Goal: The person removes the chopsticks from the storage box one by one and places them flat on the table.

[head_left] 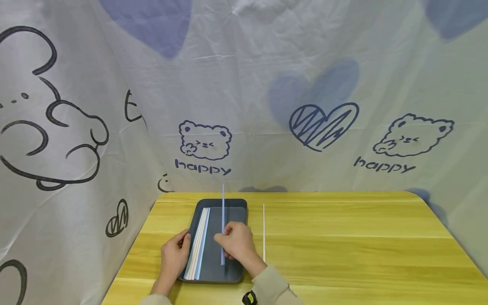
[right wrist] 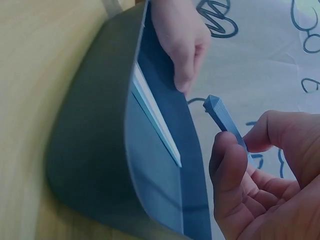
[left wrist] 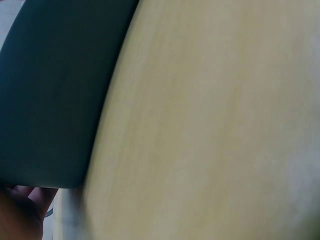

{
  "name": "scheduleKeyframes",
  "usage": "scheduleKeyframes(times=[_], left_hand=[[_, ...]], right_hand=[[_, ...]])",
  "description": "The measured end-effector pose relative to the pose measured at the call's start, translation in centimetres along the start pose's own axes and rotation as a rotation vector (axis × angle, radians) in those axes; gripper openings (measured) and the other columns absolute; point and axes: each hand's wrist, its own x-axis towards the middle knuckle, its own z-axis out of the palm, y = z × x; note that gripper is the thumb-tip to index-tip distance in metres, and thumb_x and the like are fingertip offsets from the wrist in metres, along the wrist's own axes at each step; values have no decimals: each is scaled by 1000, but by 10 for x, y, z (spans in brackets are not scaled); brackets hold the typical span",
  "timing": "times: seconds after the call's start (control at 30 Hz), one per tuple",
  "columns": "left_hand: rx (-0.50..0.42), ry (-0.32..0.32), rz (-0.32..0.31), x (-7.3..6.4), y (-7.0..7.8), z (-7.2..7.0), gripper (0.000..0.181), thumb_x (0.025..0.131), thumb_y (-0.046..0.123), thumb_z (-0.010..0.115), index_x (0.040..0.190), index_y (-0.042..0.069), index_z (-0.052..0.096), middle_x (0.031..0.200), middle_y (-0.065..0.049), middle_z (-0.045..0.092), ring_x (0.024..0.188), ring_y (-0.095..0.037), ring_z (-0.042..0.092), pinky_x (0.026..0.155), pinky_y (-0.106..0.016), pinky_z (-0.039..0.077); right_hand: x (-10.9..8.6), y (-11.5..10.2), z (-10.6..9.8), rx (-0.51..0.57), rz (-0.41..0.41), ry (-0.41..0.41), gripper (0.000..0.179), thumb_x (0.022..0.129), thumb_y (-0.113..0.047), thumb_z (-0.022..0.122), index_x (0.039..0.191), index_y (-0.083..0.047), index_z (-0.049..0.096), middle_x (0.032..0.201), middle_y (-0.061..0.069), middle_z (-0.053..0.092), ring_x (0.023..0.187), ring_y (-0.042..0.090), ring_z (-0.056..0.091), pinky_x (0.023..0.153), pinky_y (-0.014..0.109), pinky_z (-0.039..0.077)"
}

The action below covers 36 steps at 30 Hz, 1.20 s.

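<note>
My right hand (head_left: 239, 242) pinches a long, thin lavender stick (head_left: 223, 207) between thumb and fingers, above the right half of a dark grey tray (head_left: 215, 277). In the right wrist view the near end of the stick (right wrist: 220, 114) looks angular and stands clear of the tray wall. At the tray's left side, my left hand (head_left: 175, 255) grips the rim, thumb on top. Along the left inside of the tray lies a bundle of several thin sticks (head_left: 197, 248), white, cream and pale blue. The left wrist view shows mostly the tray's outer side (left wrist: 55, 90).
One pale pinkish stick (head_left: 264, 231) lies on the wooden table (head_left: 350, 250) just right of the tray. A printed cloth (head_left: 251, 148) hangs behind the table and along its left and right sides.
</note>
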Motion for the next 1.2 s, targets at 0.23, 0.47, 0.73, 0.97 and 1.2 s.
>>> scheduleKeyframes(times=[0.23, 0.47, 0.73, 0.97, 1.2], left_hand=[[4, -8, -12, 0, 0, -1, 32, 105, 13, 63, 131, -3, 72, 115, -23, 78, 96, -30, 75, 76, -31, 60], [-4, -3, -10, 0, 0, 1, 31, 105, 13, 63, 131, -2, 72, 111, -22, 79, 93, -29, 75, 73, -27, 59], [0, -9, -5, 0, 0, -1, 32, 105, 13, 63, 132, -2, 72, 113, -23, 78, 96, -32, 76, 76, -32, 61], [0, -19, -10, 0, 1, -2, 32, 106, 14, 62, 132, -2, 71, 115, -24, 78, 97, -32, 75, 77, -31, 60], [0, -18, -17, 0, 2, -3, 32, 106, 14, 62, 132, -2, 71, 114, -23, 78, 96, -31, 75, 76, -30, 60]], right_hand=[[-2, 1, -18, 14, 9, -6, 14, 80, -13, 70, 72, -11, 59, 45, -4, 55, 34, 7, 51, 38, 28, 49], [-2, 8, -39, -31, -1, 23, 12, 80, -12, 67, 71, -11, 59, 43, -5, 51, 33, 12, 52, 37, 23, 41], [-5, 24, -58, -67, 1, 23, 11, 80, -12, 65, 71, -10, 59, 40, -6, 50, 37, 28, 60, 37, 21, 35], [-5, 37, -68, -87, 44, 47, 16, 82, -15, 69, 71, -10, 58, 41, -8, 49, 31, 9, 48, 36, 21, 37], [-4, 54, -74, -137, 90, 77, 23, 81, -18, 75, 68, -11, 58, 44, -7, 49, 31, 4, 44, 36, 22, 40]])
